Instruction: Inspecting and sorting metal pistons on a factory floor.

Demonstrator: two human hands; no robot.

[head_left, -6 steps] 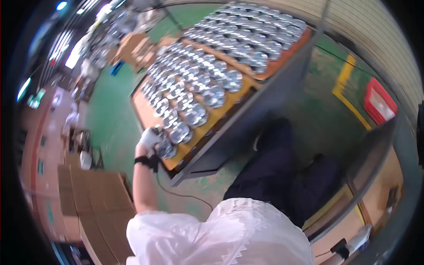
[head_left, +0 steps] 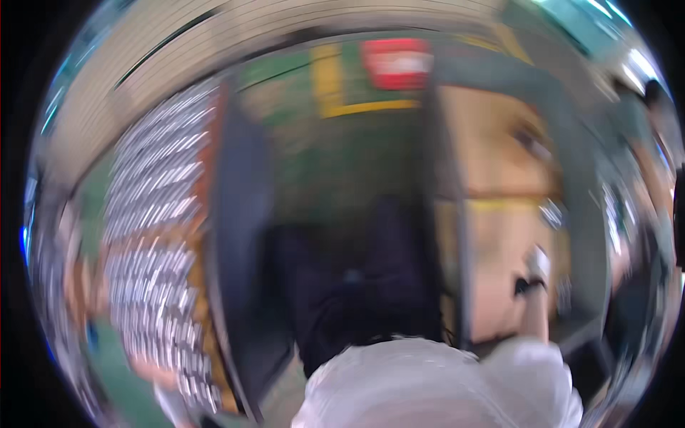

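Everything is smeared by fast motion. My left hand [head_left: 168,403], in a white glove, is at the lower left beside rows of shiny round metal parts [head_left: 153,285]. Its fingers cannot be made out. On the right, my right hand [head_left: 538,264], white-gloved with a black wristband, is over a tan board [head_left: 496,267]. Whether it holds anything does not show. A shiny metal piece [head_left: 551,213] lies beyond that hand, near the board's right edge.
Dark grey table sides [head_left: 242,214] stand to my left, and another table edge [head_left: 460,271] runs along my right. Between them lies green floor with a yellow marking [head_left: 371,108]. A red bin [head_left: 397,64] stands at the far side. A dark object [head_left: 531,143] rests on the far right board.
My view has swung right, so the parts-covered table now lies at the left. The right-hand table and my right hand have come further into view; my left hand has shifted to the lower-left rim.
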